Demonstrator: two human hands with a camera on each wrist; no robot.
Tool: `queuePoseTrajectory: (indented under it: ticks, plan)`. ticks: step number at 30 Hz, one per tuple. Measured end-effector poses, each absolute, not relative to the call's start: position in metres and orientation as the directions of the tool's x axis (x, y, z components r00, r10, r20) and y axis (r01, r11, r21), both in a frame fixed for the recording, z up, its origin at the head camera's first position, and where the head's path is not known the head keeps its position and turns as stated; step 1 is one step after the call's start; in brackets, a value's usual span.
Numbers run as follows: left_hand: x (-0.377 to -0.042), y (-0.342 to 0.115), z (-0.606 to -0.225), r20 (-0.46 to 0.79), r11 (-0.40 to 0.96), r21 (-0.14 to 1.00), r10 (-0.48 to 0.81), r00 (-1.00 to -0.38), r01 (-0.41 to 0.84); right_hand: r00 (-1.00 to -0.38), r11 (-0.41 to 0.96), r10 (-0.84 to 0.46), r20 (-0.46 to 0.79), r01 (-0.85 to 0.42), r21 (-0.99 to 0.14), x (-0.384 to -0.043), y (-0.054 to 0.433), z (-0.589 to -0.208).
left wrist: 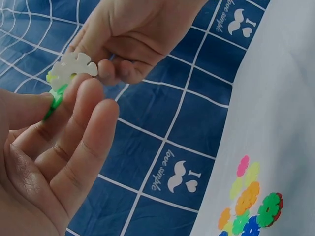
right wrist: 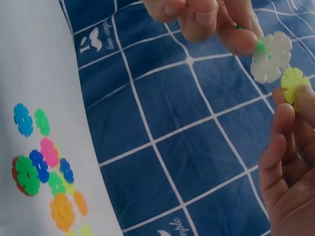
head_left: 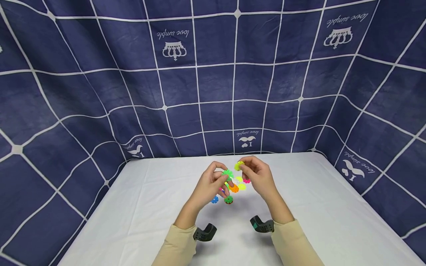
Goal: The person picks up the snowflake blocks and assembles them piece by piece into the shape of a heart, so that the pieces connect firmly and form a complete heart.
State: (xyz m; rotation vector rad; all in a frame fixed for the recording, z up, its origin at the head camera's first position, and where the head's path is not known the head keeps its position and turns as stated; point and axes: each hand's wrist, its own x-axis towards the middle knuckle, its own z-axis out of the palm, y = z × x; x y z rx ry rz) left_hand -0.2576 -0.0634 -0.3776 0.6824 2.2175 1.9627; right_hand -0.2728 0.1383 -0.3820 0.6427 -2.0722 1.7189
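My left hand [head_left: 208,186] is raised over the table and pinches a green notched plastic disc [left wrist: 57,101] between thumb and fingertips. A white notched disc [right wrist: 271,56] sits crosswise at the green one's edge. Held up to its right, my right hand [head_left: 261,178] pinches a yellow notched disc [right wrist: 294,84] between thumb and index finger. The yellow disc's edge is right at the white disc's edge in the right wrist view. Below the hands lie several loose discs, among them an orange one [right wrist: 63,211], a green one over a red one [left wrist: 268,210] and a light blue one [head_left: 214,200].
A white cloth covers the table [head_left: 133,207]. Dark blue curtains [head_left: 213,85] with white grid lines stand behind it and at both sides. Each wrist wears a dark band [head_left: 205,232] over a beige sleeve [head_left: 179,242].
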Motion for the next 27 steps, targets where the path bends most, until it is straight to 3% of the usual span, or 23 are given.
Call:
queuePoseTrajectory:
  ticks: [14, 27]
  plan:
    - [-0.252, -0.058, -0.375, 0.263, -0.042, 0.962, 0.398, -0.879, 0.269, -0.812, 0.035, -0.171, 0.559, -0.572, -0.82, -0.266, 0.126, -0.382]
    - [-0.249, -0.056, -0.372, 0.243, -0.176, 0.967, 0.405, -0.882, 0.186, -0.79, -0.005, -0.115, 0.602, -0.605, -0.796, -0.265, 0.119, -0.385]
